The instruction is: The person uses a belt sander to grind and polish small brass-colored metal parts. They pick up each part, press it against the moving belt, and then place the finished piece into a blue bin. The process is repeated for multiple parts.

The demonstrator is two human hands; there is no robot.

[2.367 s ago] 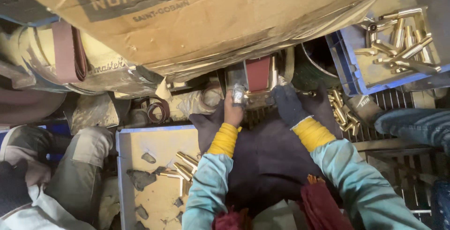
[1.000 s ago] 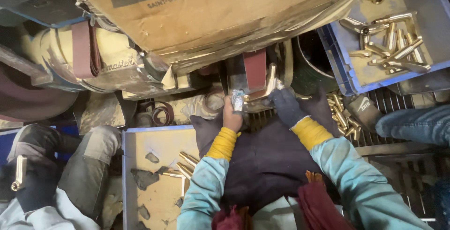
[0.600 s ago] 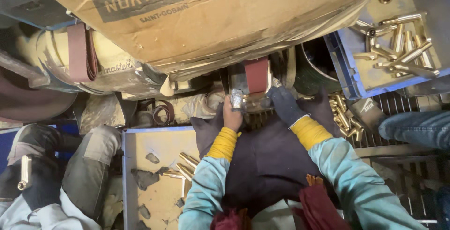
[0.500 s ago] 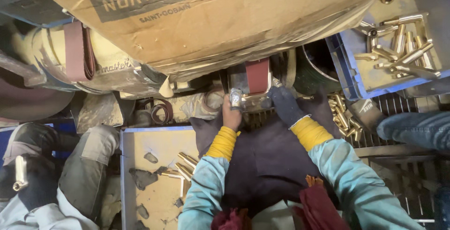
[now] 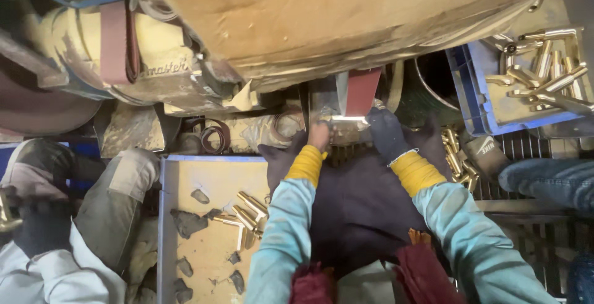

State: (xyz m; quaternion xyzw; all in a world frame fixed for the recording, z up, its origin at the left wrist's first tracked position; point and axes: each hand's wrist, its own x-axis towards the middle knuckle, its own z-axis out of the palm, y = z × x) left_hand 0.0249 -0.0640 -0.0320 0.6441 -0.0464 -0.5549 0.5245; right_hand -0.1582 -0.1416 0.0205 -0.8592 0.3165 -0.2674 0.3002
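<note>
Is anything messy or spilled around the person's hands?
Yes. A few brass pieces lie loose beside the right hand, outside the blue crate that holds the rest. Dark clumps are scattered over the dusty tray at the lower left. The left hand holds a shiny metal piece against the red sanding belt.

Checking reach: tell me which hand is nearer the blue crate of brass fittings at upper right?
Right. The right hand sits at the sanding belt, left of the blue crate; the left hand is farther left.

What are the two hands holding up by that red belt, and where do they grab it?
A small shiny metal piece. The left hand grips its left end, the gloved right hand its right end, by the red belt.
</note>
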